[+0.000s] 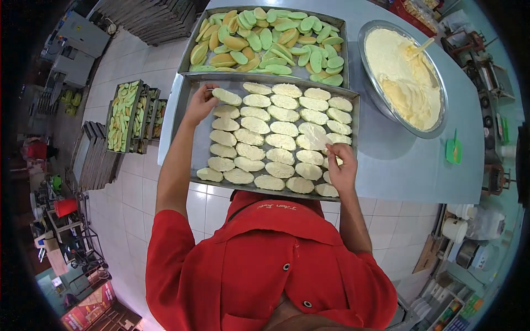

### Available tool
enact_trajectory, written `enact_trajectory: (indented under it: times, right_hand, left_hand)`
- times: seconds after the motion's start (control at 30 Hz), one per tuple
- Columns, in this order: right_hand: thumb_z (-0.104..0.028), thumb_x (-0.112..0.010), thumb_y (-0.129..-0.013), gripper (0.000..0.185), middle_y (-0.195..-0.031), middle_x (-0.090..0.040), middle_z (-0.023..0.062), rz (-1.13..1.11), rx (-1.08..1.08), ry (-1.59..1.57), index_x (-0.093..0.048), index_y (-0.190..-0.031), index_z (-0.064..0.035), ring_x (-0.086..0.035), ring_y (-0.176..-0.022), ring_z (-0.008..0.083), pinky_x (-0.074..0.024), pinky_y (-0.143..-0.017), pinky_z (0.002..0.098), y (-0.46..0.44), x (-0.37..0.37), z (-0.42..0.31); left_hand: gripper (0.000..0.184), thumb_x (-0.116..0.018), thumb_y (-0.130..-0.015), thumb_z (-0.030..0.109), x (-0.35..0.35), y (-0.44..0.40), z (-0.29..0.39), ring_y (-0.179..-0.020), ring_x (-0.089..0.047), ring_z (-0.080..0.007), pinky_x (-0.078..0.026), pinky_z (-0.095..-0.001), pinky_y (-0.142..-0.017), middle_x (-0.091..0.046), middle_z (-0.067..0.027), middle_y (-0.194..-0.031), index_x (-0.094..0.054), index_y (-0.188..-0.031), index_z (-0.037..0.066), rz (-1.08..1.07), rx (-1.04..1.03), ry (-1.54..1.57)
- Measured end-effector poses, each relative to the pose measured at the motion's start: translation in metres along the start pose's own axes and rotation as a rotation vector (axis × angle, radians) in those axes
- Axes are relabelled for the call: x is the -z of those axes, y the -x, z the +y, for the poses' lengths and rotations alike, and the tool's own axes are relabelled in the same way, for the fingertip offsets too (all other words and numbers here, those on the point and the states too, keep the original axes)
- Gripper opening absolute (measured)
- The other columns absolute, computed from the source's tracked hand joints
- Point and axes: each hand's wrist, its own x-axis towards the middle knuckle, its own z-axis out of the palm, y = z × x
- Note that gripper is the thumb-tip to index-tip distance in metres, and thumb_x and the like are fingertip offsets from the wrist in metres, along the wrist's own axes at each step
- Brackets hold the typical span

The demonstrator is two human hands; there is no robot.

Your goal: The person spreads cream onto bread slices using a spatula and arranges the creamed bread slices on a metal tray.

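Observation:
A metal tray [200, 160] in front of me carries rows of oval bread slices coated with pale cream. At its upper left corner, my left hand [202, 103] pinches the left end of a cream-coated slice [227, 97]. My right hand [342, 164] is closed at the tray's right side, above the slices. From its fingertips a thin, pale, see-through flat piece, apparently a plastic scraper [313, 136], reaches left over the slices. A large metal bowl [371, 83] of pale yellow cream [403, 77] stands to the right, with a utensil handle sticking out.
Behind the near tray, a second tray [186, 67] is heaped with green and tan oval slices. A small green dish [454, 151] lies at the table's right. Stacked trays [124, 116] of slices stand on the left, beyond the table edge.

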Motion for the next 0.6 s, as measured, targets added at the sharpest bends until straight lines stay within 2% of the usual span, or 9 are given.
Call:
enact_trajectory:
  times: [0.03,0.27,0.33,0.47,0.53,0.57,0.6]
  right_hand:
    - [0.009,-0.058,-0.082,0.012,-0.089,-0.063,0.0122,-0.014,0.021,0.047,-0.064,-0.091,0.003,-0.063,-0.084,0.0226,-0.0488,-0.078,0.0296,0.001,0.002,0.002]
    - [0.008,-0.057,-0.083,0.011,-0.091,-0.062,0.0133,0.008,-0.022,0.004,-0.062,-0.092,0.0031,-0.062,-0.086,0.0225,-0.0488,-0.08,0.03,0.001,0.013,0.002]
    - [0.007,-0.059,-0.08,0.009,-0.087,-0.063,0.0132,0.073,-0.069,-0.042,-0.06,-0.086,0.0007,-0.061,-0.082,0.028,-0.0479,-0.076,0.0341,0.001,0.015,0.001]
    - [0.007,-0.059,-0.081,0.009,-0.089,-0.063,0.014,0.127,-0.069,0.011,-0.061,-0.088,0.0009,-0.061,-0.084,0.0278,-0.0483,-0.077,0.0334,0.004,0.028,0.006]
    - [0.007,-0.06,-0.081,0.011,-0.089,-0.063,0.0141,0.164,-0.117,0.031,-0.063,-0.089,0.0008,-0.061,-0.085,0.0262,-0.0483,-0.078,0.0327,0.006,0.039,0.012]
    - [0.007,-0.06,-0.081,0.011,-0.089,-0.063,0.0141,0.173,-0.128,0.035,-0.063,-0.089,0.0008,-0.061,-0.085,0.0262,-0.0483,-0.078,0.0327,0.008,0.046,0.016]
    - [0.007,-0.06,-0.081,0.012,-0.09,-0.063,0.0137,0.201,-0.142,0.031,-0.064,-0.091,0.0006,-0.061,-0.085,0.025,-0.0483,-0.078,0.032,0.009,0.054,0.02]
  left_hand:
    - [0.038,-0.061,-0.082,-0.001,0.0,-0.004,-0.003,-0.092,-0.06,-0.0122,-0.049,-0.0277,-0.08,-0.065,-0.0033,-0.101,-0.052,-0.119,0.005,-0.001,-0.025,0.001]
    - [0.041,-0.066,-0.078,0.002,0.014,-0.019,-0.019,-0.091,-0.061,-0.0138,-0.049,-0.0285,-0.082,-0.065,-0.0049,-0.103,-0.055,-0.117,0.004,-0.077,0.025,-0.192]
    - [0.041,-0.068,-0.077,0.003,0.019,-0.019,-0.023,-0.09,-0.06,-0.0132,-0.05,-0.0284,-0.081,-0.065,-0.0043,-0.103,-0.059,-0.117,0.003,-0.115,0.025,-0.316]
    - [0.041,-0.068,-0.076,0.004,0.029,-0.022,-0.022,-0.088,-0.06,-0.0126,-0.05,-0.0281,-0.079,-0.065,-0.0033,-0.102,-0.062,-0.116,0.003,-0.183,-0.042,-0.399]
    - [0.042,-0.068,-0.075,0.004,0.033,-0.03,-0.015,-0.086,-0.06,-0.0132,-0.05,-0.0276,-0.077,-0.065,-0.0038,-0.099,-0.062,-0.117,0.002,-0.134,-0.038,-0.518]
    - [0.038,-0.068,-0.077,0.003,0.033,-0.037,-0.017,-0.083,-0.059,-0.0136,-0.049,-0.0269,-0.074,-0.065,-0.0046,-0.095,-0.063,-0.114,0.002,-0.041,-0.295,-0.547]
    - [0.032,-0.067,-0.079,0.003,0.025,-0.044,-0.003,-0.081,-0.059,-0.0137,-0.049,-0.0272,-0.073,-0.065,-0.0061,-0.093,-0.064,-0.11,0.001,0.015,-0.324,-0.526]
